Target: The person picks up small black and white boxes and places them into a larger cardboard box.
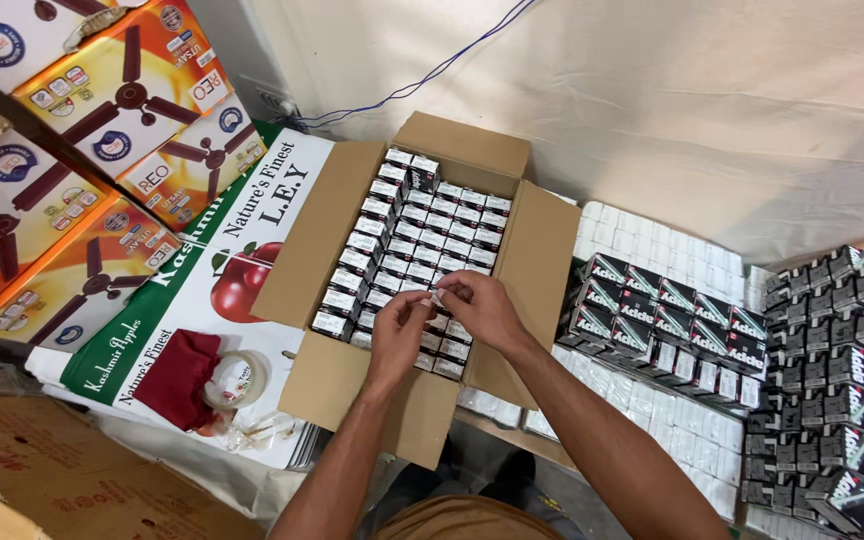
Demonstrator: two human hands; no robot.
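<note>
Small white piece (436, 296) pinched between both hands: left hand (400, 325), right hand (480, 305). Open carton (542, 250) of small boxes directly beneath, long axis running away.

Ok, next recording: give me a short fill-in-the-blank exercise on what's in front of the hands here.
1. Both hands, left hand and right hand, meet above an open ____ carton.
2. The carton is packed with rows of small ____ boxes.
3. The roll of clear tape lies beside a folded ____ cloth.
4. The flat sheet under the carton's left flap shows a red ____.

Missing words: cardboard; black-and-white; red; apple
</note>
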